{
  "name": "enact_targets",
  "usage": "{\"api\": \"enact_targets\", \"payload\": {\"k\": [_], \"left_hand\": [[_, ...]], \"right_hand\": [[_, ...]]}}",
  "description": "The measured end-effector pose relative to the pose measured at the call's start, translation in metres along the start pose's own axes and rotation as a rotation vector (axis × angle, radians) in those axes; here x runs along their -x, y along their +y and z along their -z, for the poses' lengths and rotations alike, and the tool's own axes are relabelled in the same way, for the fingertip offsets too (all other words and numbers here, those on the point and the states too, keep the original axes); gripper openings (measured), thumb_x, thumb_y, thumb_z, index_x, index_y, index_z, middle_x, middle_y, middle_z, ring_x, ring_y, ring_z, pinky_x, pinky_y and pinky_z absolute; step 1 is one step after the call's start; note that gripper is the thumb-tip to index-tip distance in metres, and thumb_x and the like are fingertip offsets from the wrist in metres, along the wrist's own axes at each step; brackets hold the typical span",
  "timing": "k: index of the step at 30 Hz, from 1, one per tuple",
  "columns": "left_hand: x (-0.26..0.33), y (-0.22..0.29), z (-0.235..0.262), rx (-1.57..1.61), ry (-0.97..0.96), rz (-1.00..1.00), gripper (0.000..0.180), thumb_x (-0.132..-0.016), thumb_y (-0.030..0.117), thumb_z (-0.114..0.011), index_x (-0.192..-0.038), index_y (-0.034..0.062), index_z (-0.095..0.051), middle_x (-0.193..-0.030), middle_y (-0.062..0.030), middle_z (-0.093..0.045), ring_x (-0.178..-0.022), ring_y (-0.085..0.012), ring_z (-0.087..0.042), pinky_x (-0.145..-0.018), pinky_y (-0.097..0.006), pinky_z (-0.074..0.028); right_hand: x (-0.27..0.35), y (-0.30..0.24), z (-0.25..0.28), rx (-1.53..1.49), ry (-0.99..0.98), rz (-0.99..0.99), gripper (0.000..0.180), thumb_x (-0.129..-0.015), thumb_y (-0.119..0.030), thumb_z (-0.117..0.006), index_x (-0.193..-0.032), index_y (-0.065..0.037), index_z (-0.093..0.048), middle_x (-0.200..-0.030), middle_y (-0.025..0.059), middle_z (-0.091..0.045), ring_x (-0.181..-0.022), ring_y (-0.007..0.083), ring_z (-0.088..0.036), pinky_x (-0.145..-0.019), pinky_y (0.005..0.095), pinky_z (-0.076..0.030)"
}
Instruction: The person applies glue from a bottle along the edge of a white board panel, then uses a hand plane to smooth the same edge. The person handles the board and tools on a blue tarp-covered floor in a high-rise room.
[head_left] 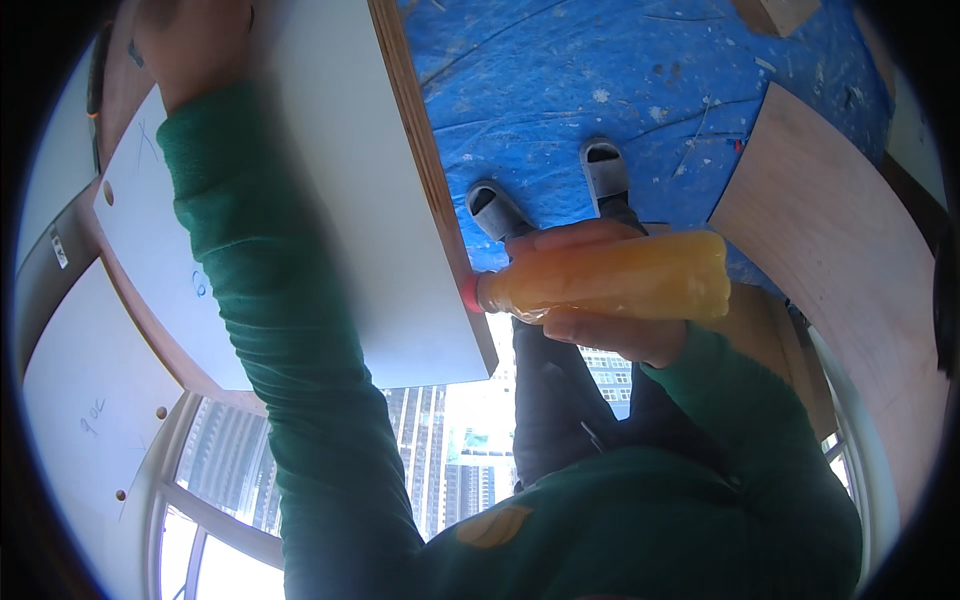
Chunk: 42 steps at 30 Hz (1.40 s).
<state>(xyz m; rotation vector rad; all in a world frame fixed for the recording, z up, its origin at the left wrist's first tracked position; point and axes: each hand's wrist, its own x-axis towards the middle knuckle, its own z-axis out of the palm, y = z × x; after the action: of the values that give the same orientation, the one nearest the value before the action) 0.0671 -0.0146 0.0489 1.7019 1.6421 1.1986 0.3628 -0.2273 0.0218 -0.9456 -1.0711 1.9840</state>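
Note:
My right hand [635, 338] is wrapped round a clear plastic bottle [630, 275] of yellow-orange liquid, which lies nearly level. Its red tip [471, 293] points left and meets the bare plywood edge of a thick white-faced panel [370, 200], near the panel's near corner. Across the panel's white face stretches my left forearm in a green sleeve. My left hand [195, 50] is at the far left end of the panel, cut off by the picture's upper rim, so its fingers are mostly hidden.
Below lies a blue sheet [540, 100] with pale spots, where my slippered feet stand. A curved-looking wooden panel [810, 240] leans at the right. White boards with round holes, one [90, 400] with pencil marks, are at the left. Windows [235, 460] show tall buildings.

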Motion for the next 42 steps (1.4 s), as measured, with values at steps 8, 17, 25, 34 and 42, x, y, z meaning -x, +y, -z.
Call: {"api": "enact_targets", "payload": {"k": [8,17,25,34,42], "left_hand": [[0.068,-0.015,0.038,-0.266,0.122,-0.015,0.054,-0.095,0.05,-0.068,-0.135,0.0138,-0.068,-0.153,-0.015,-0.051,-0.145,-0.0371,-0.038,-0.114,-0.063,-0.035],[0.148,-0.03,0.085,-0.76,0.074,0.004,0.065,-0.097,0.059,-0.057,-0.142,0.0114,-0.06,-0.157,-0.0204,-0.045,-0.147,-0.0401,-0.036,-0.118,-0.057,-0.032],[0.145,-0.038,0.091,-0.743,-0.022,-0.014,0.071,-0.097,0.062,-0.053,-0.15,0.0152,-0.052,-0.16,-0.0171,-0.043,-0.151,-0.0364,-0.034,-0.123,-0.057,-0.02],[0.145,-0.043,0.09,-0.886,-0.006,-0.059,0.072,-0.099,0.062,-0.051,-0.153,0.0153,-0.047,-0.162,-0.0137,-0.041,-0.151,-0.0366,-0.034,-0.124,-0.051,-0.023],[0.142,-0.011,0.074,-1.065,-0.217,0.289,0.067,-0.105,0.04,-0.047,-0.16,0.0056,-0.031,-0.169,-0.0159,-0.024,-0.157,-0.0328,-0.018,-0.13,-0.045,-0.013]], "right_hand": [[-0.054,-0.009,0.018,-0.377,0.158,-0.053,0.048,-0.096,-0.014,-0.071,-0.14,-0.003,-0.053,-0.134,0.0214,-0.063,-0.11,0.033,-0.071,-0.092,0.0446,-0.062],[0.009,0.007,-0.006,-0.133,0.155,-0.149,0.049,-0.092,-0.013,-0.077,-0.134,-0.001,-0.054,-0.119,0.0183,-0.068,-0.097,0.0213,-0.072,-0.08,0.0352,-0.062],[0.061,-0.038,-0.006,-0.326,0.267,-0.246,0.054,-0.094,-0.024,-0.076,-0.138,-0.001,-0.054,-0.125,0.0192,-0.067,-0.095,0.0245,-0.073,-0.079,0.0359,-0.063],[0.007,-0.019,-0.002,-0.551,0.226,-0.194,0.043,-0.096,-0.032,-0.074,-0.123,-0.001,-0.063,-0.109,0.0176,-0.073,-0.089,0.0281,-0.076,-0.082,0.043,-0.062],[-0.001,-0.044,0.056,-0.443,0.141,-0.123,0.042,-0.098,-0.032,-0.071,-0.124,-0.001,-0.063,-0.11,0.0175,-0.074,-0.095,0.0303,-0.076,-0.084,0.0431,-0.063]]}}
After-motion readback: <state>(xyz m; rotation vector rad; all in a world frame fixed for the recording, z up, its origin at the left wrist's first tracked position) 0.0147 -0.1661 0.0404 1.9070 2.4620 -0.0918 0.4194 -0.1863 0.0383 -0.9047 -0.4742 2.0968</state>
